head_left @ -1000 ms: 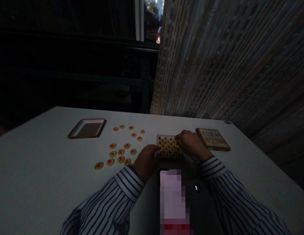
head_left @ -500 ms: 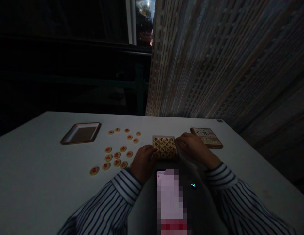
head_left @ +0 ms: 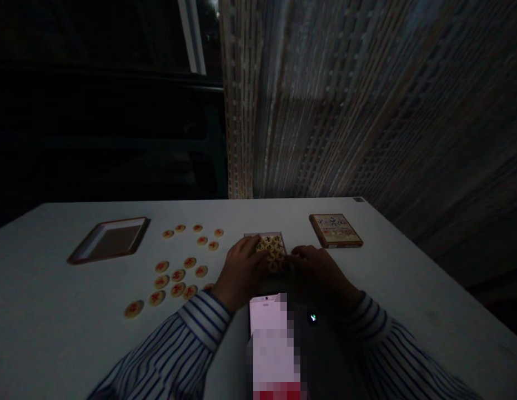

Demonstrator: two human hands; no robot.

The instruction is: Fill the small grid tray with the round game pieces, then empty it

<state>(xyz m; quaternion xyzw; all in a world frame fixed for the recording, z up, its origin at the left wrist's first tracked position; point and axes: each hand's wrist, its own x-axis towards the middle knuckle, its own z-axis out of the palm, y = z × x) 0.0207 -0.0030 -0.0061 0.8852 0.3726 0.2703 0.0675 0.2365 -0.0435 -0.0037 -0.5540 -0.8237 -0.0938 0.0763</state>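
Note:
A shallow box [head_left: 264, 235] filled with round wooden xiangqi discs [head_left: 274, 248] with dark characters sits mid-table, partly hidden by my hands. My left hand [head_left: 241, 266] lies over the box's left side, fingers on the discs. My right hand [head_left: 320, 269] is in shadow at the box's right edge, touching or very close to it. Several loose wooden discs [head_left: 177, 274] with red characters lie left of my left hand. The nearest disc to it [head_left: 190, 291] is partly under my striped sleeve.
A brown-rimmed square lid or tray [head_left: 108, 240] lies at the far left of the white table [head_left: 75, 311]. A patterned game box [head_left: 335, 230] stands at the back right. A phone [head_left: 266, 314] and dark object lie near me. A woven curtain [head_left: 325, 111] hangs behind.
The whole table has shifted left and lower in view. My left hand has moved further over the discs, covering more of them, and my right hand has drawn nearer me.

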